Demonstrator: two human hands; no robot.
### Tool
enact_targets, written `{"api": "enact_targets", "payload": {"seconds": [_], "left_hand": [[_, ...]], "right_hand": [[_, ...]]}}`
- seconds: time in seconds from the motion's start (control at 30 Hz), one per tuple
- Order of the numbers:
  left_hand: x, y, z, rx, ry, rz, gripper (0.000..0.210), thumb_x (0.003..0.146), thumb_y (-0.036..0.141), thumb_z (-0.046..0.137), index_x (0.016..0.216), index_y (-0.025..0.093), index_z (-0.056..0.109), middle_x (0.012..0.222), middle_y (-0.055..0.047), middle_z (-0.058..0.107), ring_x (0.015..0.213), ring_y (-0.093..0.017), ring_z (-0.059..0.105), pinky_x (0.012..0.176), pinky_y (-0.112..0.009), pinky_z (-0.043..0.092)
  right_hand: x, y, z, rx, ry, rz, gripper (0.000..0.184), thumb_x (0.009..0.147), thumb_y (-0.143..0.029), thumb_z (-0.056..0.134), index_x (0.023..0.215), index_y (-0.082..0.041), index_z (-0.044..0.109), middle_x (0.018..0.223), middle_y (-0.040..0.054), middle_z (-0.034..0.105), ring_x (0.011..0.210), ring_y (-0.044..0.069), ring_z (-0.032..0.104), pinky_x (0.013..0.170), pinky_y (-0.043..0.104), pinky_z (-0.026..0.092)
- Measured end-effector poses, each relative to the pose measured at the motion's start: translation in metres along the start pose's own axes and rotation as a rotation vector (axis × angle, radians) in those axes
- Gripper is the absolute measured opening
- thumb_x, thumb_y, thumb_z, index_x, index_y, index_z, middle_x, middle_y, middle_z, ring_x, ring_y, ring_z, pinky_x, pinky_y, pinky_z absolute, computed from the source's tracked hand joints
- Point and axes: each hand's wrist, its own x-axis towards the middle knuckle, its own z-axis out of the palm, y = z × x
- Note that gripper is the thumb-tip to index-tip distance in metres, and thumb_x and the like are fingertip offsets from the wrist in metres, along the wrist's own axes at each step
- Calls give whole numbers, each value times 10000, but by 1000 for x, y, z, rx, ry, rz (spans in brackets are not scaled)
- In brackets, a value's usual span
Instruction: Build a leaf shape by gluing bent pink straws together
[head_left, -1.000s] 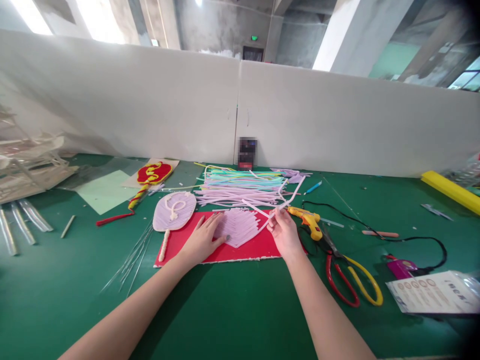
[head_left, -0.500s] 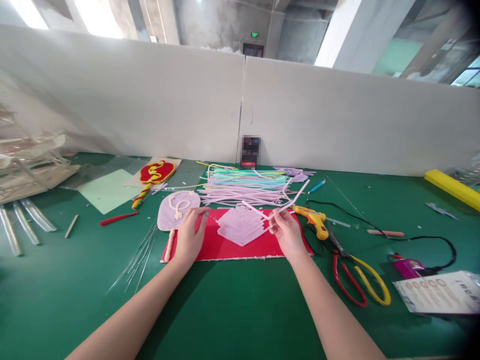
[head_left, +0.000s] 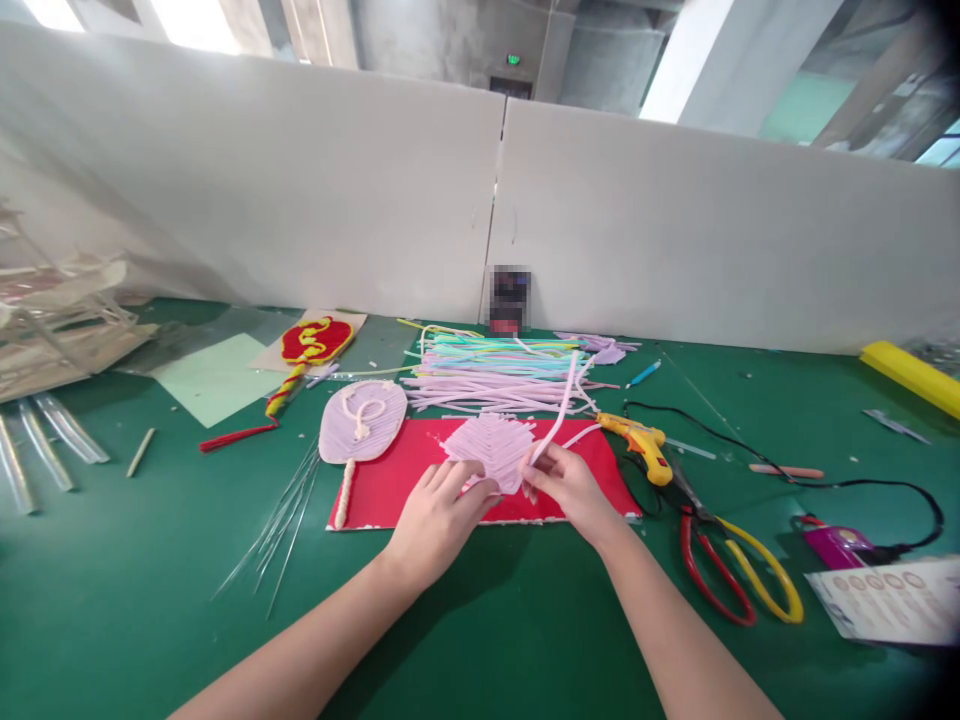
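My right hand (head_left: pixel 559 485) is closed, thumb and fingers pinching a bent lilac pipe cleaner (head_left: pixel 564 400) that rises above it. The pinch is at the right edge of a lilac panel (head_left: pixel 487 440) of pipe cleaners laid in a V pattern. Under the panel lies a red board (head_left: pixel 596 475). My left hand (head_left: pixel 450 500) rests at the panel's lower left, fingers stretched forward and thumb apart, with nothing visible in it. To its left a lilac round fan (head_left: pixel 382 420) with a cream twisted handle partly overlaps the board.
Behind the board lies a pile of lilac and mint pipe cleaners (head_left: pixel 480 385). On the right are a yellow glue gun (head_left: pixel 641 445) with its cord and red-and-yellow-handled scissors (head_left: pixel 712 565). Thin wires (head_left: pixel 281 520) and a red-and-yellow fan (head_left: pixel 315 342) lie left. A white partition (head_left: pixel 300 190) stands behind.
My left hand has moved right, from beside the fan to the panel's lower edge. My right hand has come slightly lower and left, and the pipe cleaner it holds now points more upright.
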Motion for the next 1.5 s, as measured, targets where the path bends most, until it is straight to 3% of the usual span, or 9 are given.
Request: {"api": "enact_targets", "payload": {"seconds": [0.13,0.33,0.67,0.97,1.13,1.23,1.37,1.43,1.5], "left_hand": [[5,2,-4,-183,-19,7,184,957,253,439,881,182,591,889,-36,666,825,-149,596,788,-288,447],[4,-1,-5,-221,-11,-9,222,958,287,441,875,197,626,809,-15,653,746,-131,570,695,-266,395],[0,-7,-2,-117,-20,-61,263,959,249,429,772,185,602,659,8,618,615,-116,530,649,-273,369],[0,-8,-6,-181,131,-76,198,958,184,425,820,180,568,634,33,647,561,-93,550,688,-273,397],[0,-12,-5,-178,55,-53,207,961,240,433,870,181,610,729,-1,695,650,-116,607,685,-277,412],[0,-13,-2,-182,0,-61,231,965,254,423,886,184,629,754,-12,707,666,-125,611,681,-276,419],[-2,-14,2,-209,-27,-74,224,965,250,426,883,193,626,762,0,704,673,-126,602,689,-273,412],[-2,-14,2,-222,-23,-67,217,964,259,429,892,192,623,764,-1,697,685,-129,598,691,-272,406],[-2,-14,1,-239,-21,-63,217,964,266,429,900,191,622,764,-4,691,696,-129,596,685,-268,402]], "right_hand": [[-4,-6,5,-93,-46,-39,216,678,-361,757,668,-187,629,606,-20,609,553,109,549,561,240,448],[-6,-8,5,-85,-35,-118,185,675,-347,764,645,-200,656,657,-2,645,561,112,550,561,249,446],[-7,-4,15,6,16,-60,222,662,-365,771,624,-203,624,743,17,695,538,127,616,495,261,529],[-8,4,21,239,37,103,234,650,-331,793,682,-179,618,723,19,696,674,164,687,492,216,545],[-6,4,20,277,89,166,281,594,-359,821,696,-170,638,702,16,695,647,162,681,474,208,532],[-6,6,14,124,141,147,301,655,-438,765,681,-172,627,640,12,676,517,132,631,396,198,478],[-9,2,9,-372,170,-57,261,753,-418,688,626,-205,606,428,-38,536,303,83,435,321,209,342],[-12,-3,9,-569,189,-283,127,758,-350,697,728,-233,658,649,6,643,401,91,491,412,236,412],[-16,-9,9,-707,172,-477,73,769,-302,690,832,-268,685,992,53,648,554,113,557,536,272,476]]}}
